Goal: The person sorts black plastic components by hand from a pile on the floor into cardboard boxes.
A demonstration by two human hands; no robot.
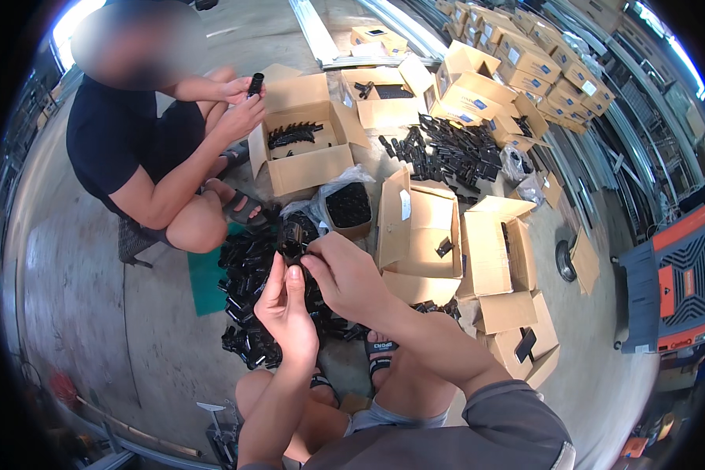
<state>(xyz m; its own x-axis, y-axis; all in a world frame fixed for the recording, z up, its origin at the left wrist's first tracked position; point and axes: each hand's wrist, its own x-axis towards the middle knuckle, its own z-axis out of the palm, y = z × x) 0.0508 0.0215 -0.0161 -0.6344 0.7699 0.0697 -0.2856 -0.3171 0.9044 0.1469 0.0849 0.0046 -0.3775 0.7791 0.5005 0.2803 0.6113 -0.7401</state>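
Observation:
In front of me my left hand [290,317] holds up a small black part [292,235] with a shiny, tube-like body, gripped between thumb and fingers. My right hand [348,278] is closed in a pinch against the part's lower right side; its fingertips are partly hidden. Below and behind both hands lies a heap of similar black parts [247,325] on the floor. An open-topped bag-lined box [348,205] filled with black pieces stands just beyond my hands. To its right is an open cardboard box [419,235] with one black piece inside.
At the left a seated co-worker [149,157] handles a black cylinder [255,84] over an open carton [309,172]. Another black pile [446,153] lies farther off. More open cartons [497,258], stacked boxes [529,63] and an orange-grey machine [670,282] stand on the right.

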